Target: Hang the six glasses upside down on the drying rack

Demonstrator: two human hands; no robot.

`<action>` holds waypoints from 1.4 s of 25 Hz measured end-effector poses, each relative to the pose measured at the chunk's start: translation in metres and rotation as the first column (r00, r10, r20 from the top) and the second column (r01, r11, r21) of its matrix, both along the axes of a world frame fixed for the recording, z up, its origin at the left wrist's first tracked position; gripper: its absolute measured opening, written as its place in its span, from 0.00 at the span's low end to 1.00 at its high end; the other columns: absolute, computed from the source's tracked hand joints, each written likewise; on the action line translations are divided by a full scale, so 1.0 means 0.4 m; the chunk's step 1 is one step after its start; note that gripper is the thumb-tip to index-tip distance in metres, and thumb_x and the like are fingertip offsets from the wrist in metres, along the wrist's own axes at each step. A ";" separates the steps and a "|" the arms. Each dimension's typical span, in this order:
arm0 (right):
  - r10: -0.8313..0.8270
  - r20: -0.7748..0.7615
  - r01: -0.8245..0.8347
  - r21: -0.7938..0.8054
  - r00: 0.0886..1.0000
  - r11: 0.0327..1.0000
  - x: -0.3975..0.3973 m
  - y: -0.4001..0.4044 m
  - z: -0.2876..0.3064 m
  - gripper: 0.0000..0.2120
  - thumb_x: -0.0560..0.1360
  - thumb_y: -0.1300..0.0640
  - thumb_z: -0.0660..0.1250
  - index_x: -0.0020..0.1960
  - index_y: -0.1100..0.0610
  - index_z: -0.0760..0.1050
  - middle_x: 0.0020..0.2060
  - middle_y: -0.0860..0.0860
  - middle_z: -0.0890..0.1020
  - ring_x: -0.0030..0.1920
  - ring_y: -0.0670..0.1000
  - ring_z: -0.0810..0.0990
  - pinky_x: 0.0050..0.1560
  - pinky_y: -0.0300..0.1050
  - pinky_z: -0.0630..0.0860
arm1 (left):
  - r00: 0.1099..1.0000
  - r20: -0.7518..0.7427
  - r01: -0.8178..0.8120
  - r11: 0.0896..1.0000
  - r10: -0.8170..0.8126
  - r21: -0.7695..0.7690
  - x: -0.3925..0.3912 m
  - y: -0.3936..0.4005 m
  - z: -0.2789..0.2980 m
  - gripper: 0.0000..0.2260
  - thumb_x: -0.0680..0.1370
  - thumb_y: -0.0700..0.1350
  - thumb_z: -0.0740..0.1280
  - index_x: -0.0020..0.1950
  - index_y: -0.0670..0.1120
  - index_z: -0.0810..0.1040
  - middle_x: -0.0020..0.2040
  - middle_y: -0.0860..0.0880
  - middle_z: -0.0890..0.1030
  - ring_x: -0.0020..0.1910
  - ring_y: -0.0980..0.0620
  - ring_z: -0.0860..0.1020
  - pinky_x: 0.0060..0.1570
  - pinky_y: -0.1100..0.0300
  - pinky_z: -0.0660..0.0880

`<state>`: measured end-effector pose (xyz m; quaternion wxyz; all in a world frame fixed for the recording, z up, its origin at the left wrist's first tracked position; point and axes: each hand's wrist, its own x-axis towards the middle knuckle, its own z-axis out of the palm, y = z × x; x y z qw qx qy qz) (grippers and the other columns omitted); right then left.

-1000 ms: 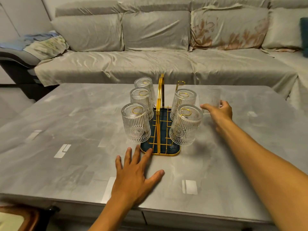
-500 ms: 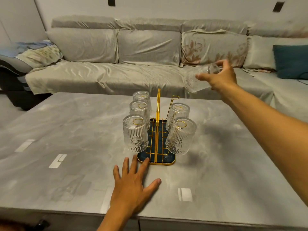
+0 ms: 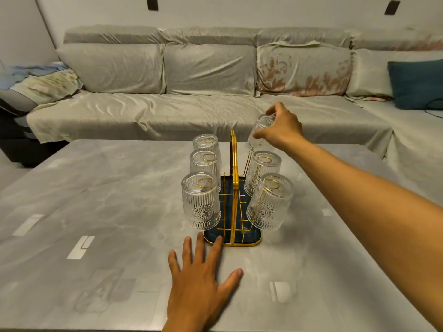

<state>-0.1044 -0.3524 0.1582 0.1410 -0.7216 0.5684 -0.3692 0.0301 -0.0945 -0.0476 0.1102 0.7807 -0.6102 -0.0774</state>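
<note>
With five glasses hung, the right hand [image 3: 282,130] grasps the sixth glass [image 3: 260,131] inverted over the rack's [image 3: 233,188] one o'clock prong, needing lowering; the left hand [image 3: 203,281] lies released on the desk [image 3: 96,212].

Dim, warm indoor light with soft shadows (wide-angle bending at edges).

Grey table [image 3: 96,188]; covered sofa [image 3: 167,111] behind; teal cushion [image 3: 417,85] right
</note>
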 end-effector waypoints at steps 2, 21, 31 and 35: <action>0.006 -0.014 -0.005 0.028 1.000 1.000 0.012 -0.005 -0.019 0.30 0.59 0.52 0.78 0.56 0.52 0.70 0.53 0.53 0.79 0.48 0.55 0.77 0.48 0.53 0.78 | 1.000 -0.001 0.001 1.000 -0.001 -0.001 0.001 0.000 -0.001 0.30 0.65 0.80 0.35 0.63 0.76 0.26 0.76 0.54 0.31 0.76 0.47 0.30 0.66 0.41 0.24; 0.075 -0.159 -0.042 0.202 0.984 0.978 0.050 -0.034 -0.065 0.28 0.58 0.56 0.78 0.54 0.52 0.71 0.53 0.54 0.77 0.50 0.56 0.76 0.48 0.52 0.77 | 1.000 0.012 0.001 1.000 -0.001 0.015 0.002 -0.002 -0.001 0.31 0.65 0.80 0.36 0.64 0.75 0.28 0.76 0.55 0.31 0.76 0.47 0.30 0.65 0.42 0.23; 0.084 -0.202 -0.028 0.265 0.976 0.964 0.053 -0.036 -0.069 0.28 0.60 0.55 0.76 0.57 0.52 0.70 0.56 0.55 0.75 0.54 0.57 0.74 0.53 0.57 0.77 | 1.000 0.001 -0.001 0.999 0.001 0.039 0.002 -0.001 0.007 0.31 0.64 0.80 0.34 0.63 0.75 0.27 0.75 0.55 0.30 0.75 0.47 0.30 0.67 0.40 0.25; 0.114 -0.080 -0.092 0.235 0.990 0.968 0.031 -0.014 -0.062 0.29 0.63 0.51 0.75 0.61 0.53 0.70 0.60 0.55 0.75 0.55 0.57 0.75 0.53 0.55 0.77 | 1.000 -0.014 0.010 0.999 -0.010 0.034 0.002 -0.004 -0.001 0.32 0.65 0.81 0.35 0.66 0.75 0.30 0.76 0.55 0.32 0.75 0.49 0.30 0.67 0.41 0.24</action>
